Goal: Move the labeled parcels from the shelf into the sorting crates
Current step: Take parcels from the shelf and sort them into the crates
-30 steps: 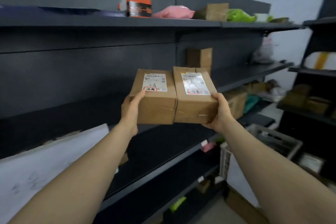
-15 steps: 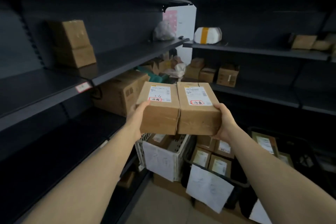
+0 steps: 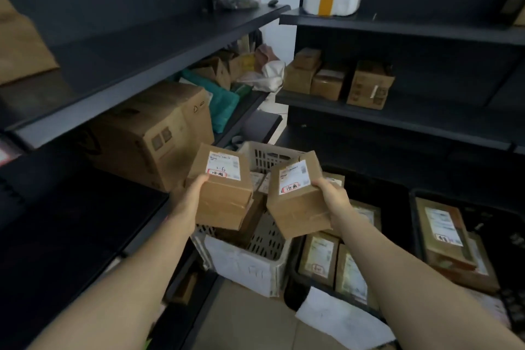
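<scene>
My left-hand fingers (image 3: 202, 179) are curled round the near left edge of one parcel, thumb on top. The right-hand fingers (image 3: 321, 182) wrap the right side of the other the same way. So that's two hands, two parcels, one each, and both grips are solid.

The left parcel (image 3: 224, 193) is level-ish with its label up, long axis running away from me. The right parcel (image 3: 298, 207) is tipped with its label face leaning left, and its long axis runs away and a bit to the right. There's a gap between them and they don't touch.

Both are plain brown cardboard with clear tape. Each has one white shipping label with a red-outlined stamp and handwriting inside it. The left one also has a handwritten "6".

Both are up in the air. The left one is over the white crate (image 3: 250, 267). The right one hangs over where that crate meets the middle black crate (image 3: 292, 278).

I count three crates: the white one, that black one, and a second black crate (image 3: 415, 207) further right. All have labelled brown parcels in them.

The dark shelf (image 3: 142, 65) runs along my left, with a big cardboard box (image 3: 153, 133) under it.
</scene>
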`<control>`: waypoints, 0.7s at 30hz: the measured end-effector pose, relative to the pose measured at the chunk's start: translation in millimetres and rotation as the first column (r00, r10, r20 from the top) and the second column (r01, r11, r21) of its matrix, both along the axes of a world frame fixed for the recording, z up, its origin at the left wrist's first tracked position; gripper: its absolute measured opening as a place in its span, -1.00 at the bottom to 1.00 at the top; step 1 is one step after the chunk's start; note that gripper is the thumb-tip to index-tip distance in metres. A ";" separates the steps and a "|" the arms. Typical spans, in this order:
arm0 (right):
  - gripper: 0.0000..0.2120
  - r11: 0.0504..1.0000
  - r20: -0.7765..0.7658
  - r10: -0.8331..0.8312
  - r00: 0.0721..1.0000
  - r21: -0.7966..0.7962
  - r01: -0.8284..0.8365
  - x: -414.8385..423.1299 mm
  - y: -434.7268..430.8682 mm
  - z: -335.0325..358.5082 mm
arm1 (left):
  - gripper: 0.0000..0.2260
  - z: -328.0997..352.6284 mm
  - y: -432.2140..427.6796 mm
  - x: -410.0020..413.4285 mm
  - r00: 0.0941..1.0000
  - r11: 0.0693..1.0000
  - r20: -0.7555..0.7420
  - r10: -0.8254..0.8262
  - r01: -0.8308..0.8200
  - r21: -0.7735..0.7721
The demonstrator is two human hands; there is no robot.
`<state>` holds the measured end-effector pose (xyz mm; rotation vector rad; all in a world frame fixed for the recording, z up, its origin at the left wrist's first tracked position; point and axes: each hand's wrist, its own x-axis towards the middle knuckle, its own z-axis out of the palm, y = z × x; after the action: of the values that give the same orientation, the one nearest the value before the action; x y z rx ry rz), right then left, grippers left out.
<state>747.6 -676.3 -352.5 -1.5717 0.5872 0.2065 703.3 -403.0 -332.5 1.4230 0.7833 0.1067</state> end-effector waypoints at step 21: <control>-0.30 0.967 -0.312 -0.221 0.924 -0.195 0.166 135.5 125.0 -245.8 | -0.20 -197.7 19.9 164.5 0.901 0.549 -0.251 -0.353 0.417 0.724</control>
<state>883.1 -551.3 -598.3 -1.6373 1.0428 0.2806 867.8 -383.1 -530.2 2.4191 0.4555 0.0385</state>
